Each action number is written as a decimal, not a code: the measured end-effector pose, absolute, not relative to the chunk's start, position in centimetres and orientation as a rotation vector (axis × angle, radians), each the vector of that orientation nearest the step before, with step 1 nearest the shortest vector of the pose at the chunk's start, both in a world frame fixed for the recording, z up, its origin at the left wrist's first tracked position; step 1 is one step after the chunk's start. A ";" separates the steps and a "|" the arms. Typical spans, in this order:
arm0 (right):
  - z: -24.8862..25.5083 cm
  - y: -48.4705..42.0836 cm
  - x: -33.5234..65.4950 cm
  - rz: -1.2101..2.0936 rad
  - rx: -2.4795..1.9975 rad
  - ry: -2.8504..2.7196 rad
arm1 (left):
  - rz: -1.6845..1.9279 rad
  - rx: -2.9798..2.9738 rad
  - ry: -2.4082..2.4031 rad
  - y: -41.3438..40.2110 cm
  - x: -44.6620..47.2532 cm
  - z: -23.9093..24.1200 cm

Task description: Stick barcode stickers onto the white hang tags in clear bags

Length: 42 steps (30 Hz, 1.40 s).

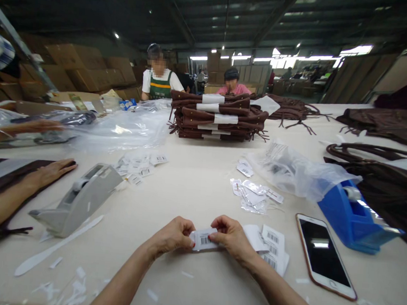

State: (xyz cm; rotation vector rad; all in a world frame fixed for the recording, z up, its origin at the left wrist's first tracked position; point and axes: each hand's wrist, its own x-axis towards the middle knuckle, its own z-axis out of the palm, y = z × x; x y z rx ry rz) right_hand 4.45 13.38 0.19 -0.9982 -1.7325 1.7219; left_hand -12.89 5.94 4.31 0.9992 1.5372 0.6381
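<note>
Your left hand & right hand both pinched a small barcode tag between fingertips, held just above the desk, low centre. A stack of more tags lay just right of your right hand, w/ a phone screen-up beyond it. Further back: blue tape dispenser right, grey tape dispenser left, near a co-worker's hand. Mid-desk sat bagged tags; at the back, a pile of brown bags.

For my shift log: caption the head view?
Both hands, left hand and right hand, pinch a barcode label beside a phone.
</note>
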 end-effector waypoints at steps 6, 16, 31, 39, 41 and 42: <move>0.1 13.2 4.8 1.630 -1.057 -1.846 | 0.695 0.953 1.529 5.6 -12.8 3.9; 2.2 12.4 3.9 1.490 -1.081 -2.129 | 0.720 0.960 1.457 5.1 -12.4 3.7; 1.7 12.9 5.0 1.602 -1.019 -2.067 | 0.758 0.927 1.498 5.2 -12.2 3.8; 0.1 12.4 5.7 1.677 -1.006 -1.838 | 0.778 0.943 1.487 5.7 -11.7 4.0; 0.0 12.0 5.4 1.646 -1.011 -1.837 | 0.774 0.971 1.482 6.0 -11.4 3.8; 0.0 11.8 5.3 1.622 -1.012 -1.843 | 0.776 0.986 1.478 6.2 -11.3 3.7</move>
